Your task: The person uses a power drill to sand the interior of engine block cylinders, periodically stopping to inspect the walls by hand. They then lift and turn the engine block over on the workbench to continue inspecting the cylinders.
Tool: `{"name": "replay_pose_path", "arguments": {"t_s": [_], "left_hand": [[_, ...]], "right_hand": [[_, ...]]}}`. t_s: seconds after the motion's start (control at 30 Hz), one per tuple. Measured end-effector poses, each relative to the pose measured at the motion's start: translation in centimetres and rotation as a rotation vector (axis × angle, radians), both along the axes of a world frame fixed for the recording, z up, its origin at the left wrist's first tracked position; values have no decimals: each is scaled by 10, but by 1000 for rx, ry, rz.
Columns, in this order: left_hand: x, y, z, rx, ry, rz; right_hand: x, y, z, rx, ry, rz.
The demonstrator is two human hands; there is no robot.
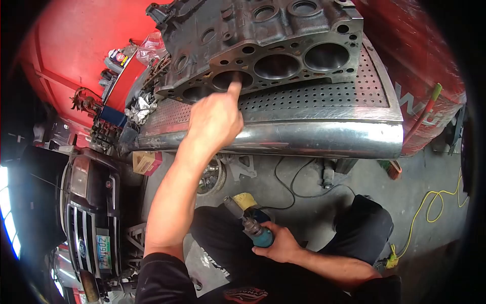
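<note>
My left hand [215, 117] reaches up to the engine block [195, 48], its index finger stretched out at one cylinder bore [223, 79] and the other fingers curled; it holds nothing. How deep the fingertip sits is unclear. Several round bores line the block's flat, light-grey face. Low in the view, near my lap, my right hand [281, 244] is wrapped round a teal power tool [260, 235] with a grey cylindrical attachment [233, 207] at its front, pointing up and left.
The block rests on a perforated metal bench [314, 101] with a rounded front edge. A dark vehicle [86, 202] stands at left. Metal parts [142, 107] lie left of the block. Below are a small box [147, 163], a black cable [293, 190] and a yellow cord [416, 223].
</note>
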State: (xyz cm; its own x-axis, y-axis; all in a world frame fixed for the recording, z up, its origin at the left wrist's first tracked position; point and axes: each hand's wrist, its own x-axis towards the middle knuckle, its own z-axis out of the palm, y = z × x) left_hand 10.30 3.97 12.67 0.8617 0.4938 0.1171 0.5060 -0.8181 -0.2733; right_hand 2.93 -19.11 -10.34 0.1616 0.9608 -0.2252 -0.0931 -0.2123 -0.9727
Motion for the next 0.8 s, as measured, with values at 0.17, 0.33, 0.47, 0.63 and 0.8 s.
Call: {"name": "replay_pose_path", "arguments": {"t_s": [0.17,0.33,0.47,0.63,0.8], "left_hand": [[-13,2,-5,-456,-216,-20],[0,10,-7,-855,-349,-28],[-16,2,-13,-817,-323,-75],[-26,-4,-16,-885,-345,-46],[-23,-2,-19,-1128,-456,-66]], "right_hand": [[5,3,4,-27,-47,-53],[4,10,6,-91,5,-45],[1,12,-2,-84,-64,-50],[3,12,0,-128,-68,-34],[0,14,-6,-95,-74,-54]]}}
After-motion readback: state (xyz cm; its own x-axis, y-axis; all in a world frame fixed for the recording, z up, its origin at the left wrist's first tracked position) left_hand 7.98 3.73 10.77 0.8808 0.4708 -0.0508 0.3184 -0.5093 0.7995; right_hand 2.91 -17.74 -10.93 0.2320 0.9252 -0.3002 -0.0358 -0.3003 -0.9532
